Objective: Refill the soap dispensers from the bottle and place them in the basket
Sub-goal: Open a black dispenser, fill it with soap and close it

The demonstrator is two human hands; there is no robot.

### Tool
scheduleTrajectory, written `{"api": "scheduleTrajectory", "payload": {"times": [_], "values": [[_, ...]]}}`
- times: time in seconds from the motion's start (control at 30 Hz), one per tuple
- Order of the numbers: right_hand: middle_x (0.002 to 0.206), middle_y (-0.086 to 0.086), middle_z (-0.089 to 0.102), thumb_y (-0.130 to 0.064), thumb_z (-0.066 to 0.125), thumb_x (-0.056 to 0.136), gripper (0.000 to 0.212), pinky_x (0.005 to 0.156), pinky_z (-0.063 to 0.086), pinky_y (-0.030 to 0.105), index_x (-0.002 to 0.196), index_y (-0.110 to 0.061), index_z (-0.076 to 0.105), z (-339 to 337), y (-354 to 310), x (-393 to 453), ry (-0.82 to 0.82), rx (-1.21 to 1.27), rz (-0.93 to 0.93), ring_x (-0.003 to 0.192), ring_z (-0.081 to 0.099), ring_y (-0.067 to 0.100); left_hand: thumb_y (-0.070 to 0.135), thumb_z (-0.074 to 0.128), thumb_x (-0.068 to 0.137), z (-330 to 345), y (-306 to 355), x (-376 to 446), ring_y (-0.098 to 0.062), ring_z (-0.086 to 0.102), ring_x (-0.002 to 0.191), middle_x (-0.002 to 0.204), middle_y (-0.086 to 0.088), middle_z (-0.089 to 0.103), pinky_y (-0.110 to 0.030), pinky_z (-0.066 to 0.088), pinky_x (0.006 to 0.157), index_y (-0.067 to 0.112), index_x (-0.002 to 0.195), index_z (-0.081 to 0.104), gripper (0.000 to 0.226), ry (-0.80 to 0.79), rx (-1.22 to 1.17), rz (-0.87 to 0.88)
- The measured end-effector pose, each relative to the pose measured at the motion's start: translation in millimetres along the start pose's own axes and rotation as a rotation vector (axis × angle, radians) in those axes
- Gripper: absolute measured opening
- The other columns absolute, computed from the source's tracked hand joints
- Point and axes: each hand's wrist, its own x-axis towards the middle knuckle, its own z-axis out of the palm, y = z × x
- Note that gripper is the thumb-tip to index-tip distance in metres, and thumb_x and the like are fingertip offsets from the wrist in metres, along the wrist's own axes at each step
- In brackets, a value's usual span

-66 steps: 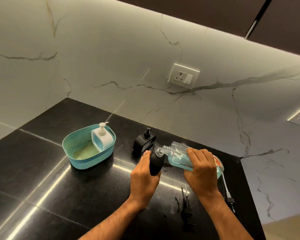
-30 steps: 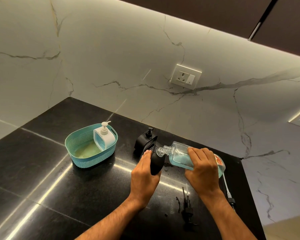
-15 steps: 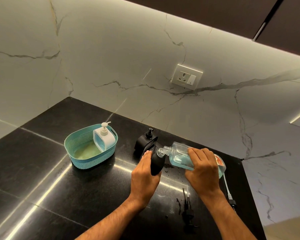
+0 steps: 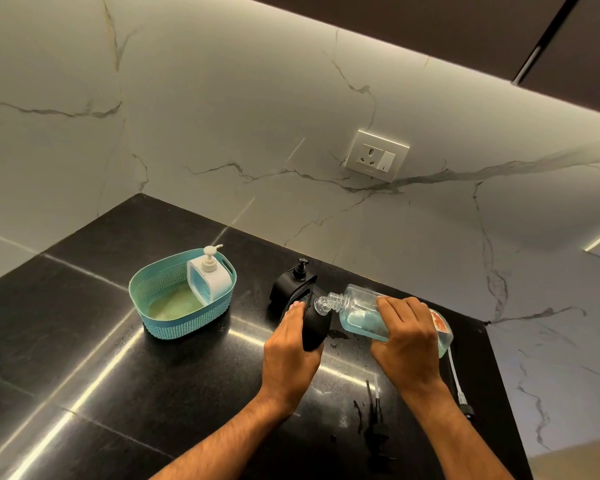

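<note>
My right hand (image 4: pixel 407 337) grips a clear refill bottle (image 4: pixel 359 311) of pale blue soap, tipped on its side with its open neck at the mouth of a black dispenser (image 4: pixel 314 329). My left hand (image 4: pixel 290 351) holds that black dispenser, which has no pump on it. A second black dispenser (image 4: pixel 291 284) with its pump on stands just behind. A white dispenser (image 4: pixel 210 278) with blue soap stands inside the teal basket (image 4: pixel 174 322) on the left of the black counter.
A black pump with its tube (image 4: pixel 374 424) lies on the counter near my right forearm. A white pump with a black collar (image 4: pixel 456 381) lies right of the bottle. The counter's right edge is close. A wall socket (image 4: pixel 378 155) sits on the marble backsplash.
Both hands keep their grips and the bottle stays tilted at the dispenser's mouth; only the view shifts a little.
</note>
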Motion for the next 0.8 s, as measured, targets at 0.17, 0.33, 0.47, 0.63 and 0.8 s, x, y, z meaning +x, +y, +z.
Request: {"api": "scheduleTrajectory", "payload": {"times": [0.17,0.33,0.47,0.63,0.8], "values": [[0.104,0.016,0.074,-0.013,0.098,0.050,0.066,0.079,0.059,0.045,0.110,0.000,0.073,0.5,1.8,0.4,-0.007,0.002,0.001,0.095,0.069,0.034,0.022,0.088,0.078,1.6,-1.3,-0.2,-0.031,0.068,0.121,0.137,-0.016,0.065,-0.044,0.060,0.098,0.004,0.145,0.051,0.079,-0.005,0.005,-0.002],[0.104,0.017,0.074,-0.012,0.098,0.050,0.067,0.080,0.058,0.045,0.111,0.000,0.073,0.2,2.5,0.4,-0.007,0.002,-0.002,0.095,0.069,0.035,0.023,0.087,0.078,2.8,-1.4,-0.1,-0.030,0.067,0.122,0.137,-0.015,0.065,-0.044,0.060,0.098,0.005,0.145,0.051,0.077,-0.006,0.008,0.000],[0.104,0.017,0.074,-0.011,0.098,0.049,0.067,0.080,0.058,0.046,0.110,0.001,0.073,-0.6,2.9,0.4,-0.005,0.000,-0.008,0.095,0.069,0.036,0.023,0.088,0.078,3.4,-1.5,-0.4,-0.030,0.067,0.122,0.137,-0.015,0.066,-0.043,0.060,0.098,0.004,0.144,0.052,0.077,-0.002,0.010,0.001],[0.103,0.017,0.074,-0.011,0.098,0.049,0.067,0.080,0.058,0.045,0.110,0.000,0.073,-0.4,4.7,0.1,-0.009,-0.005,-0.008,0.094,0.069,0.035,0.021,0.089,0.078,4.6,-1.5,-1.5,-0.030,0.066,0.123,0.138,-0.015,0.065,-0.044,0.059,0.099,0.004,0.144,0.052,0.078,-0.002,0.008,0.001],[0.104,0.016,0.074,-0.013,0.098,0.050,0.066,0.080,0.058,0.044,0.110,0.000,0.073,0.1,5.7,-0.1,-0.014,-0.004,-0.004,0.094,0.069,0.034,0.022,0.089,0.078,5.9,-1.4,-1.5,-0.030,0.066,0.124,0.139,-0.015,0.064,-0.044,0.059,0.099,0.004,0.144,0.052,0.078,-0.002,0.013,0.003]]}}
